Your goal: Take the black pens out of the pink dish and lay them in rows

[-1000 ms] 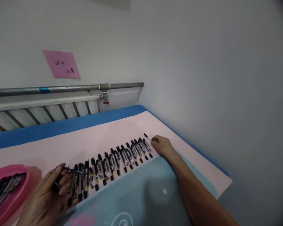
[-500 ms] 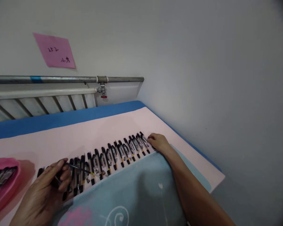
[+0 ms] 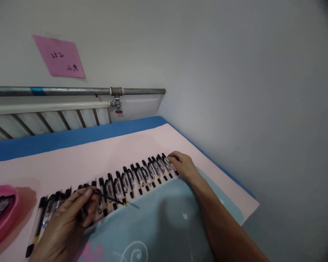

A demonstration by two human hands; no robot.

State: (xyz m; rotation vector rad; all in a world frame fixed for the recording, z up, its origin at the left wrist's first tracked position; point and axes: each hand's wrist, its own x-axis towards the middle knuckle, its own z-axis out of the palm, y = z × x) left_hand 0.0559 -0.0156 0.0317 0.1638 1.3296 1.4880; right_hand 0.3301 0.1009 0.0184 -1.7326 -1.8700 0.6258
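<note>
My left hand (image 3: 76, 211) is closed, its thumb and forefinger pinching a pen refill (image 3: 110, 198). The refill is thin and dark, with a yellow band near its far end, and points right across the row. Something dark shows under the curled fingers of that hand, too hidden to name. Clear-barrelled pens (image 3: 139, 178) with black ends lie side by side in a long slanting row on the pink sheet. My right hand (image 3: 182, 163) is at the row's far right end, fingers bent and fingertips on the last pen. My left hand covers some of the pens at the left.
A pink basin (image 3: 13, 218) with more pens stands at the left. A light blue patterned cloth (image 3: 158, 218) lies along the row's near side. The pink sheet (image 3: 125, 156) covers a blue tabletop (image 3: 71, 134). Walls, a pipe (image 3: 79, 91) and a radiator (image 3: 51, 120) border it.
My left hand has moved right along the row with the refill, uncovering pens at the left. My right hand has shifted slightly left onto the end pen. The view has turned slightly.
</note>
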